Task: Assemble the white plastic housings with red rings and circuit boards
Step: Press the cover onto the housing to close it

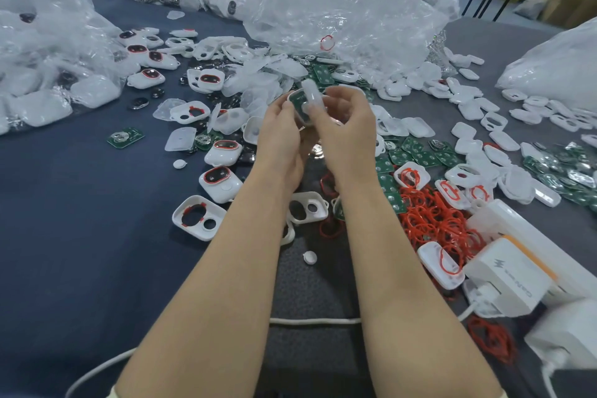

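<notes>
Over the dark table littered with parts, we are pinching a white housing and its green circuit board between our left hand and right hand, both lifted off the table, with red rings heaped to the right.

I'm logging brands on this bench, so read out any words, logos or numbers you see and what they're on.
Lightning-bolt sign, no words: on the white charger.
Grey lettering beside it: too blurred to read.
Circuit boards and housings: no readable print.
</notes>
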The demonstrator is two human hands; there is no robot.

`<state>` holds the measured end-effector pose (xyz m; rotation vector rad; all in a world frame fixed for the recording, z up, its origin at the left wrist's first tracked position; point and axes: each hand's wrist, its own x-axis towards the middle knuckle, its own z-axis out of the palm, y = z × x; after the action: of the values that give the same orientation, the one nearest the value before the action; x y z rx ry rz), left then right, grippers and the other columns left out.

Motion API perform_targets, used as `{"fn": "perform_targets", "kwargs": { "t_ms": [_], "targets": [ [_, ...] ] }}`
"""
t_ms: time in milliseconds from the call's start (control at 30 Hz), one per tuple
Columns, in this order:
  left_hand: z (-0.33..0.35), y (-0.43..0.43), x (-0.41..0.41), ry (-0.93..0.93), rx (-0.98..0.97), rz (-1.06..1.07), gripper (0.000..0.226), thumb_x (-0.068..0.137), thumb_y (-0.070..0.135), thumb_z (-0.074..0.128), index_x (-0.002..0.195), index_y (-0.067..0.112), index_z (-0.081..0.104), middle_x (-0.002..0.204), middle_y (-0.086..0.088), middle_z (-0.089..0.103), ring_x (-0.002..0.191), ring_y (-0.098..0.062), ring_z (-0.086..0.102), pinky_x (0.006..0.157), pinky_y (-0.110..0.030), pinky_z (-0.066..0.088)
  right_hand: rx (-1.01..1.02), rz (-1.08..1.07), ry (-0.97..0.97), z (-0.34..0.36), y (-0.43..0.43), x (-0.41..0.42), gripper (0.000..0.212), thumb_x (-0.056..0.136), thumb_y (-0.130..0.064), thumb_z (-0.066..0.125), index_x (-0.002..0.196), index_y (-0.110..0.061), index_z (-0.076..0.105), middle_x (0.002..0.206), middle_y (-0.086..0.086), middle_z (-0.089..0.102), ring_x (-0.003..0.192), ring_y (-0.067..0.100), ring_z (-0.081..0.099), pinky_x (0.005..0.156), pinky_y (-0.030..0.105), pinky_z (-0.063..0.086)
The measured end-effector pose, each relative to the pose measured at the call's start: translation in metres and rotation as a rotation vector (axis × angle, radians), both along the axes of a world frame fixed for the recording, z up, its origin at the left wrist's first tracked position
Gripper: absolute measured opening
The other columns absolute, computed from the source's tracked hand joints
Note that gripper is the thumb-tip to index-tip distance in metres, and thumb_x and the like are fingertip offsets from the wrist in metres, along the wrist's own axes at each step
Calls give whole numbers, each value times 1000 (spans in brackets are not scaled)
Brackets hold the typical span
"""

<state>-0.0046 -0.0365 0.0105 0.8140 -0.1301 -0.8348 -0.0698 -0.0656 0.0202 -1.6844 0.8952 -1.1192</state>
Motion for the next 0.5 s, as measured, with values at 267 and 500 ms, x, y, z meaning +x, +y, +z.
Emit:
{"fn": "perform_targets", "kwargs": {
  "t_ms": [267, 500],
  "targets": [
    [-3, 2, 2, -61, 17, -4, 26, 102, 4, 40, 127, 9, 45, 105, -17, 63, 78, -23, 69, 64, -24, 59, 297, -105, -217, -3, -16, -9, 23, 88, -16, 67, 107, -19, 54, 105, -2, 58, 92, 13, 62, 70, 17, 49],
    [-3, 2, 2, -74, 28, 15, 27, 101, 2, 43, 126, 9, 46, 111, -21, 63, 79, -21, 68, 69, -26, 59, -121, -160, 144, -9, -15, -9, 26, 86, -15, 65, 112, -16, 59, 111, 6, 55, 89, 8, 52, 74, 12, 39]
  ]
}}
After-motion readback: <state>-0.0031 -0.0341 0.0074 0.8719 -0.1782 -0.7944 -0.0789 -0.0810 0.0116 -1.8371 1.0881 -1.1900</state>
